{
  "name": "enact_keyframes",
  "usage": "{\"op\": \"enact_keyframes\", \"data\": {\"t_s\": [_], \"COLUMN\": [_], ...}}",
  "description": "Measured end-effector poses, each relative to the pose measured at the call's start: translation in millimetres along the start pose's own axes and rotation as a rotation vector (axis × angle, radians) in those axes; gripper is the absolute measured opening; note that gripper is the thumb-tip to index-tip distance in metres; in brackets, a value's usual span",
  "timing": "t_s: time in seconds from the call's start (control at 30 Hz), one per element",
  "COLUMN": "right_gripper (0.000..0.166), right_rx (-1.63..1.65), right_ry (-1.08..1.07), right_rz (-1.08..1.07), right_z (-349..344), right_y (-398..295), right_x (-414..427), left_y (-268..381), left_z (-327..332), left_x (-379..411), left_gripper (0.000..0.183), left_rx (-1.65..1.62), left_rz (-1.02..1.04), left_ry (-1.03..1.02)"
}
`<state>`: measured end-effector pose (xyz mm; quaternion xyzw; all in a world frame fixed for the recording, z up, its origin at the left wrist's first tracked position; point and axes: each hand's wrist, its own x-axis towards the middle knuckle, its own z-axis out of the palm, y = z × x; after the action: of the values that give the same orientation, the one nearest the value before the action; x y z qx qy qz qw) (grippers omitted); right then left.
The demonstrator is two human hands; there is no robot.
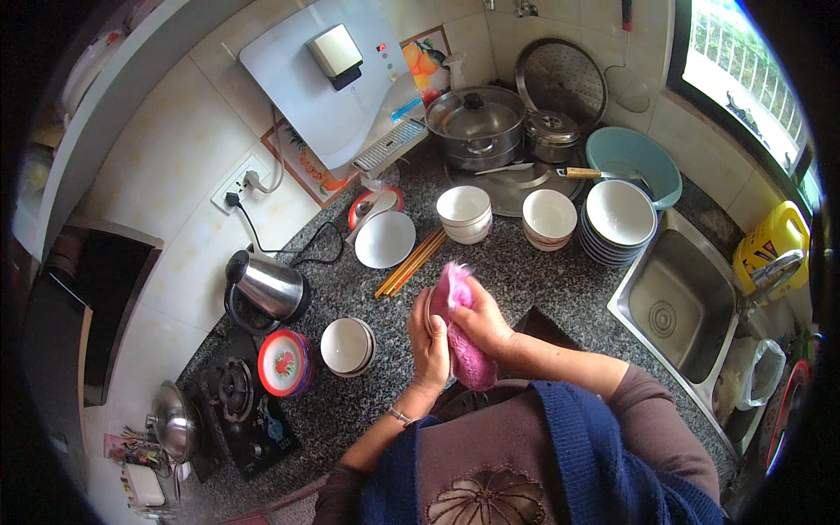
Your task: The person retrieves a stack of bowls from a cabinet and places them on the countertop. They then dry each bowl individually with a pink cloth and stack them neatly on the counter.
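Observation:
My left hand grips a bowl, seen edge-on, whose rim shows between thumb and fingers. My right hand holds a pink cloth pressed into the bowl, with part of it hanging down. Both hands are raised over the speckled stone counter. Beyond them lie several wooden chopsticks, next to a white dish. Stacks of white bowls stand farther back, beside a taller stack of bowls. Left of my hands are another bowl stack and red-rimmed plates.
An electric kettle and a gas stove are at the left. Behind stand a lidded steamer pot, a smaller pot and a teal basin. A steel sink and yellow jug are at the right.

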<state>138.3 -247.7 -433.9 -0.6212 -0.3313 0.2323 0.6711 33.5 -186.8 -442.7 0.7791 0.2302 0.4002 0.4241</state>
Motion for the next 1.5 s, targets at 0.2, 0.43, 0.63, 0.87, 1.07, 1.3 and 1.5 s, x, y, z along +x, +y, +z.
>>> {"op": "enact_keyframes", "data": {"t_s": [0.2,0.43,0.63,0.87,1.07,1.3,1.5], "right_gripper": [0.019,0.014,0.022,0.027,0.025,0.021,0.010], "right_rx": [-0.356,-1.437,-1.475,-0.688,0.488,-0.205,-0.295], "right_ry": [-0.556,-0.839,-0.447,-0.822,-0.188,-0.556,-0.835], "right_rz": [-0.254,-0.914,-0.861,0.021,0.411,-0.049,-0.179], "right_z": [-9,-24,3,17,30,24,23], "right_y": [-4,-17,-5,-16,-10,-12,-17], "right_x": [3,-6,-1,11,-2,5,18], "left_y": [18,-1,3,7,-13,3,3], "left_z": [-12,-13,-16,-27,-31,-37,-45], "left_x": [5,10,12,3,-2,-4,2], "left_gripper": [0.050,0.036,0.037,0.035,0.047,0.066,0.054], "left_rx": [0.019,0.192,0.057,0.146,-0.095,-0.232,-0.085], "left_rz": [0.036,-0.053,-0.003,0.010,-0.142,-0.180,-0.020], "left_ry": [-0.158,-0.318,-0.082,-0.072,0.012,-0.085,-0.015]}}
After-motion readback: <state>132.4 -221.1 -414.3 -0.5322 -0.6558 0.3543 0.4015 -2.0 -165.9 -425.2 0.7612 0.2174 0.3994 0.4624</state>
